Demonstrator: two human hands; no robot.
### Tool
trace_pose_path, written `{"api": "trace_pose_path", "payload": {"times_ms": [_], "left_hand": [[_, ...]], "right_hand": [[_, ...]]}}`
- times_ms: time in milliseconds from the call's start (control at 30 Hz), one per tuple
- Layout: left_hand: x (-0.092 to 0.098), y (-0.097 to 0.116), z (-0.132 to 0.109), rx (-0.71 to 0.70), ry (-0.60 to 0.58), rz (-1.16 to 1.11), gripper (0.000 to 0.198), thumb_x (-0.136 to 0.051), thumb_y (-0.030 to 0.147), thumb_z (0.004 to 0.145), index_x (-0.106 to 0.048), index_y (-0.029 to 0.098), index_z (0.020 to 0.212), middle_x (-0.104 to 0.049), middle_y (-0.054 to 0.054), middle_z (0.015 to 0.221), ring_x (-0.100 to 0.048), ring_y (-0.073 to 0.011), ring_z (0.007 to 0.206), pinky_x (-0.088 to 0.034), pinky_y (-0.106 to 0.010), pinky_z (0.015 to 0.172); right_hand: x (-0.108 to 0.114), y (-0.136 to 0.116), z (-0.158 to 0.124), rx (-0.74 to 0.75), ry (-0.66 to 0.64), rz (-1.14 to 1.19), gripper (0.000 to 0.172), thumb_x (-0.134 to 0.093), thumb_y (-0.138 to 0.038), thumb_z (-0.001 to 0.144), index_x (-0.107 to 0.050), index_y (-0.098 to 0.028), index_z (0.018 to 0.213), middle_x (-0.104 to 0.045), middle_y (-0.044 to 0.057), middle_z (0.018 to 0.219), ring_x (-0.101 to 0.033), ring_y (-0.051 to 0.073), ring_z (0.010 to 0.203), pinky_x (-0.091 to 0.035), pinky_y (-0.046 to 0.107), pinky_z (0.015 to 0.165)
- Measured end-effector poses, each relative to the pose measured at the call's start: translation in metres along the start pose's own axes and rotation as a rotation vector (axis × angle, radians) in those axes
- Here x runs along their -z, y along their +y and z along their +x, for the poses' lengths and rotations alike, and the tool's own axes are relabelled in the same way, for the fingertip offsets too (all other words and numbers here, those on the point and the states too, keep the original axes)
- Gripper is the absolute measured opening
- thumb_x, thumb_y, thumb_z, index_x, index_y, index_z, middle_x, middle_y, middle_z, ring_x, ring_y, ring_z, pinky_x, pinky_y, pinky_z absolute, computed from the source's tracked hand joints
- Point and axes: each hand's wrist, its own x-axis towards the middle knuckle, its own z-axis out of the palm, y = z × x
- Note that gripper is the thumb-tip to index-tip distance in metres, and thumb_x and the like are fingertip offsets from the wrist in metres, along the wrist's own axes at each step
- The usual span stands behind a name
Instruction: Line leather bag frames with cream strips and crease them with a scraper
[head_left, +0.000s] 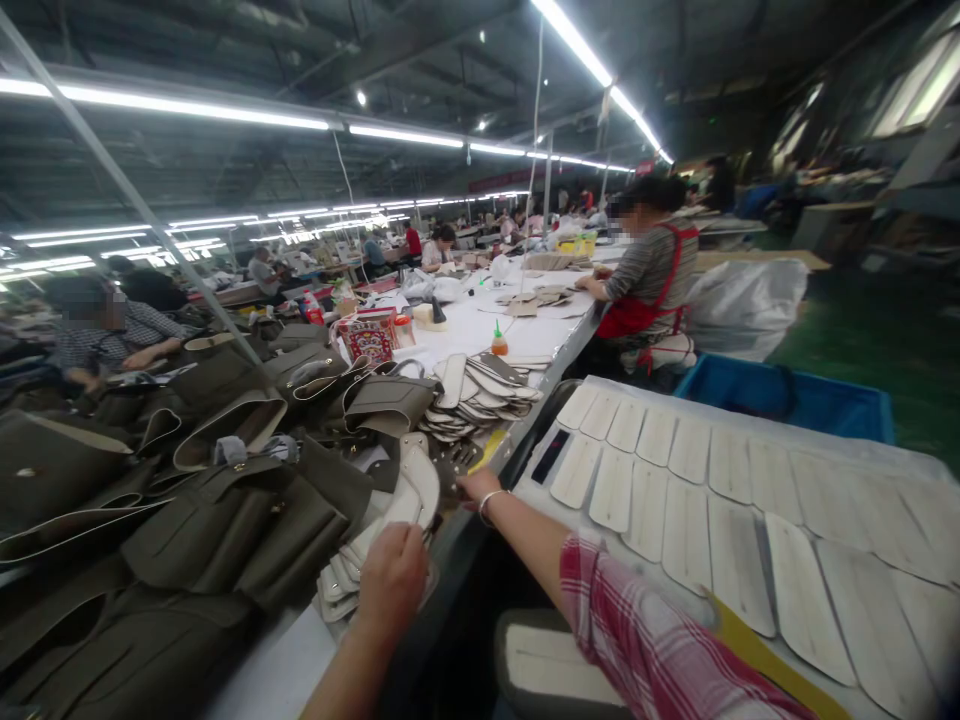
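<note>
Nearest, the left hand (391, 585) rests knuckles-up on a stack of pale flaps (352, 570) at the near table (277, 665) edge; its fingers curl out of sight, so whether they grip is unclear. Just beyond, the right hand (471, 487) (a bracelet (487, 503) on its wrist) touches the stack's far end (420, 480), fingers also hidden. Olive bags (240, 520) pile up to the left and a board of pale flaps (675, 470) lies to the right. Farther off stands a glue bottle (499, 340), then a co-worker (649, 280).
</note>
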Motion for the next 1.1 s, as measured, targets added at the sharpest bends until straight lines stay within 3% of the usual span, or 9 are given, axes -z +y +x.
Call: {"api": "trace_pose_path", "payload": {"times_ms": [133, 300, 433, 533, 667, 800, 933, 1033, 1100], "left_hand": [[0.010, -0.024, 0.015, -0.103, 0.134, 0.002, 0.024, -0.039, 0.017, 0.087, -0.057, 0.018, 0.102, -0.057, -0.011, 0.098, -0.053, -0.0207, 0.092, -0.042, -0.033, 0.086], [0.003, -0.023, -0.011, -0.468, -0.375, 0.034, 0.028, -0.041, 0.011, 0.083, -0.056, 0.019, 0.106, -0.050, -0.012, 0.121, -0.051, -0.0238, 0.093, -0.043, -0.039, 0.080], [-0.008, -0.024, -0.028, -0.348, -0.603, 0.075, 0.024, -0.045, 0.009, 0.080, -0.056, 0.019, 0.099, -0.057, -0.010, 0.104, -0.051, -0.0249, 0.092, -0.042, -0.040, 0.078], [-0.007, -0.032, -0.018, -0.211, -0.610, 0.053, 0.019, -0.044, 0.012, 0.082, -0.058, 0.018, 0.094, -0.059, -0.009, 0.098, -0.052, -0.0236, 0.092, -0.042, -0.037, 0.079], [0.010, -0.024, 0.002, 0.023, -0.431, -0.158, 0.035, -0.056, 0.037, 0.079, -0.057, 0.014, 0.105, -0.057, -0.015, 0.111, -0.049, -0.0306, 0.107, -0.037, -0.047, 0.091], [0.015, 0.037, 0.005, 0.180, -0.165, -1.091, 0.077, -0.050, 0.058, 0.076, -0.019, 0.025, 0.138, -0.032, -0.013, 0.141, -0.035, -0.0299, 0.125, -0.037, -0.048, 0.097], [-0.002, 0.117, -0.006, 0.472, -0.453, -1.871, 0.069, -0.039, 0.066, 0.077, -0.022, 0.036, 0.136, -0.032, -0.008, 0.142, -0.043, -0.0285, 0.121, -0.050, -0.043, 0.081], [-0.012, 0.150, -0.017, 0.675, -0.732, -1.972, 0.065, -0.055, 0.057, 0.073, -0.039, 0.029, 0.129, -0.044, -0.009, 0.134, -0.051, -0.0266, 0.113, -0.052, -0.037, 0.081], [-0.012, 0.155, -0.023, 0.805, -0.775, -1.932, 0.063, -0.068, 0.041, 0.067, -0.046, 0.026, 0.124, -0.053, -0.007, 0.125, -0.057, -0.0229, 0.104, -0.052, -0.030, 0.080]], "right_hand": [[-0.003, -0.021, 0.007, 0.194, 0.052, -0.135, 0.008, -0.052, -0.017, 0.079, -0.053, -0.013, 0.072, -0.058, 0.003, 0.069, -0.056, 0.014, 0.070, -0.046, 0.026, 0.064], [0.023, -0.055, -0.005, 0.639, 0.144, -0.357, 0.011, -0.048, -0.022, 0.084, -0.057, -0.016, 0.087, -0.054, 0.008, 0.103, -0.046, 0.018, 0.101, -0.033, 0.030, 0.092], [0.057, -0.082, -0.022, 0.994, 0.306, -0.601, 0.018, -0.041, -0.022, 0.088, -0.057, -0.015, 0.092, -0.053, 0.008, 0.093, -0.049, 0.017, 0.088, -0.038, 0.028, 0.083], [0.087, -0.091, -0.050, 1.071, 0.374, -0.429, 0.014, -0.047, -0.024, 0.085, -0.058, -0.016, 0.090, -0.053, 0.005, 0.086, -0.049, 0.015, 0.083, -0.040, 0.027, 0.080], [0.131, -0.067, -0.116, 0.895, 0.243, 0.015, 0.018, -0.054, -0.033, 0.081, -0.057, -0.018, 0.090, -0.054, 0.001, 0.078, -0.053, 0.014, 0.073, -0.046, 0.028, 0.070], [0.166, -0.005, -0.199, 0.552, -0.030, 0.388, 0.023, -0.063, -0.037, 0.073, -0.055, -0.020, 0.086, -0.055, -0.001, 0.074, -0.055, 0.011, 0.063, -0.048, 0.025, 0.059], [0.184, 0.073, -0.258, 0.202, -0.006, 0.654, 0.035, -0.072, -0.042, 0.061, -0.053, -0.019, 0.079, -0.054, -0.002, 0.070, -0.051, 0.008, 0.057, -0.045, 0.023, 0.056], [0.195, 0.131, -0.284, 0.061, 0.118, 0.753, 0.037, -0.073, -0.042, 0.059, -0.053, -0.019, 0.080, -0.056, -0.001, 0.073, -0.053, 0.009, 0.061, -0.046, 0.023, 0.058], [0.202, 0.162, -0.293, 0.006, 0.131, 0.719, 0.033, -0.070, -0.040, 0.064, -0.055, -0.019, 0.084, -0.058, 0.001, 0.078, -0.056, 0.011, 0.067, -0.048, 0.026, 0.065]]}}
